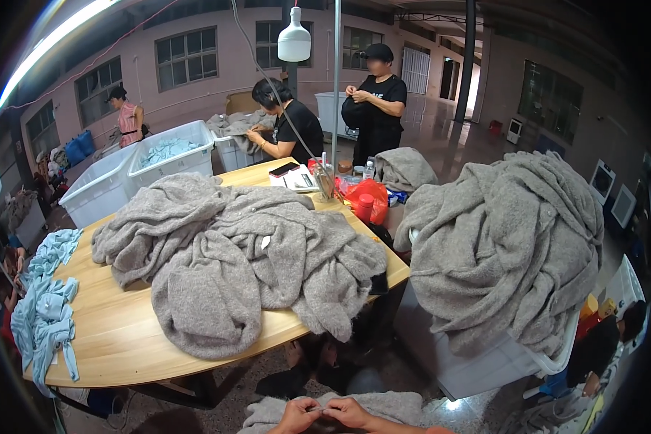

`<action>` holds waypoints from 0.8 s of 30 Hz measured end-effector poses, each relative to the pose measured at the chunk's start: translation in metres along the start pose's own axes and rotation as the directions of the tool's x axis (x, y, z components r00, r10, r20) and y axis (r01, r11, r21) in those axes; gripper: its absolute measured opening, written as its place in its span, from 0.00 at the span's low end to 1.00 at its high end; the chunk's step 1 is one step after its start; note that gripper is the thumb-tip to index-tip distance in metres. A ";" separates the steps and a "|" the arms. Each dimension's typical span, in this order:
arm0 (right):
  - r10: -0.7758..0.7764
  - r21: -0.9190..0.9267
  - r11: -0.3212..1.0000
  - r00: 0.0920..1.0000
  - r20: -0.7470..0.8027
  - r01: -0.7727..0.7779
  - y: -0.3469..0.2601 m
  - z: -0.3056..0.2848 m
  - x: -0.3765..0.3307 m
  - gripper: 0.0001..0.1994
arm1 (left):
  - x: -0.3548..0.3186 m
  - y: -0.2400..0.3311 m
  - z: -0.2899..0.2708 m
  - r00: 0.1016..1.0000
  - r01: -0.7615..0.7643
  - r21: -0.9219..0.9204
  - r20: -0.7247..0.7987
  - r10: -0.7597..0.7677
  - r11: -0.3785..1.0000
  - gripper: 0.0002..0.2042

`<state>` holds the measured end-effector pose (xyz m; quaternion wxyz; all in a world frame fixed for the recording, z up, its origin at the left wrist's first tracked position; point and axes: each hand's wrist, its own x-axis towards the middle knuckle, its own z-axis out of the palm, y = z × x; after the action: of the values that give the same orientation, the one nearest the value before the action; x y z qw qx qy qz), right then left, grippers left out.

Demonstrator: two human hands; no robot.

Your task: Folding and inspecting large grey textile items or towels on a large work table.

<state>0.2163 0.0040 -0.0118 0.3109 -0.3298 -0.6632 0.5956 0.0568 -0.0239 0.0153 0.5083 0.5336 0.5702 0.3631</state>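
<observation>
At the lower edge, a fuzzy grey knit garment [398,406] lies across my lap. My left hand [298,416] and my right hand [350,413] meet over it, almost touching. The fingers of both are closed in a pinch on a small bit of the knit between them. Whether something smaller, such as a thread, is also in the pinch is too small to make out. Ahead, a heap of similar grey knit garments [210,289] covers much of the wooden table [116,343], with a small white tag showing on one of them.
To the right, a white bin [477,369] overflows with grey knits [506,246]. Light blue garments [47,311] hang over the table's left edge. A phone [284,169], a red bag [365,194] and a red-lidded jar [364,207] stand far back. Several people [380,108] work beyond, beside white bins [101,184].
</observation>
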 end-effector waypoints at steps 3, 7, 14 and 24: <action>-0.077 -0.107 0.992 0.996 -0.037 0.073 0.001 0.003 -0.004 0.08 | 0.003 -0.016 0.001 0.990 -0.102 0.046 0.100 0.097 0.994 0.05; -0.225 -0.390 0.902 0.973 -0.061 0.184 -0.002 0.006 -0.008 0.07 | 0.009 -0.027 0.003 0.975 -0.016 0.056 0.221 0.004 0.998 0.06; -0.037 -0.255 0.967 0.989 -0.141 0.000 0.000 -0.002 -0.008 0.06 | 0.016 -0.019 -0.019 0.982 0.109 -0.141 0.171 -0.084 0.984 0.08; -0.086 -0.276 0.957 0.996 0.017 0.087 0.010 0.003 -0.007 0.04 | 0.010 -0.024 -0.008 0.966 0.116 -0.169 0.250 -0.071 0.979 0.06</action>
<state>0.2188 -0.0027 -0.0223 0.2861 -0.3394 -0.7543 0.4838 0.0442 -0.0171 -0.0082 0.6373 0.4976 0.4930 0.3212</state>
